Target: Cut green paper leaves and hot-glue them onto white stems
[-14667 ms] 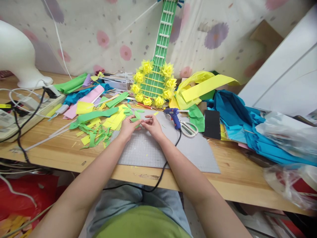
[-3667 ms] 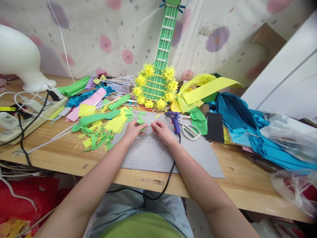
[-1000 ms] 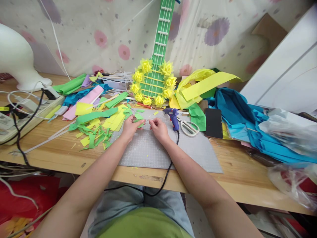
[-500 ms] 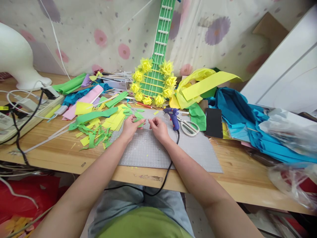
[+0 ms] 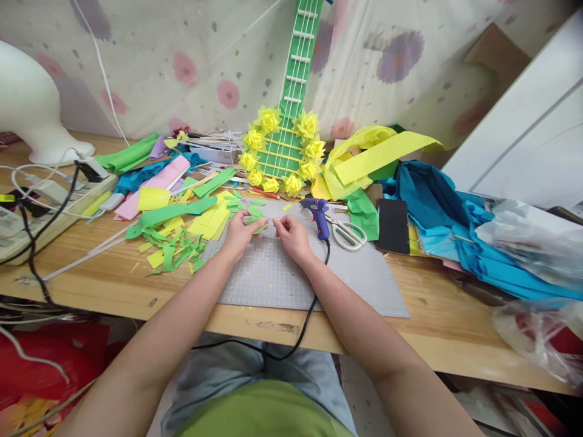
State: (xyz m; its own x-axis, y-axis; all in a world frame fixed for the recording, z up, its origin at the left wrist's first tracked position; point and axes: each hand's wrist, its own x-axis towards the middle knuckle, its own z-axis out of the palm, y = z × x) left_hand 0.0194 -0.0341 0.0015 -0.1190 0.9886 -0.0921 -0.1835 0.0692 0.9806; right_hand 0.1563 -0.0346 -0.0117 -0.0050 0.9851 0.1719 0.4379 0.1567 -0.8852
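Glue gun (image 5: 320, 218) right of hands (image 5: 294, 236)

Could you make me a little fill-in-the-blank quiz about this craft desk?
1. The left hand holds a leaf coloured ____.
2. The flowers on the guitar-shaped craft are ____.
3. In the picture, the phone is to the ____ of the glue gun.
4. The glue gun's cord is ____.

Missing words: green; yellow; right; black.
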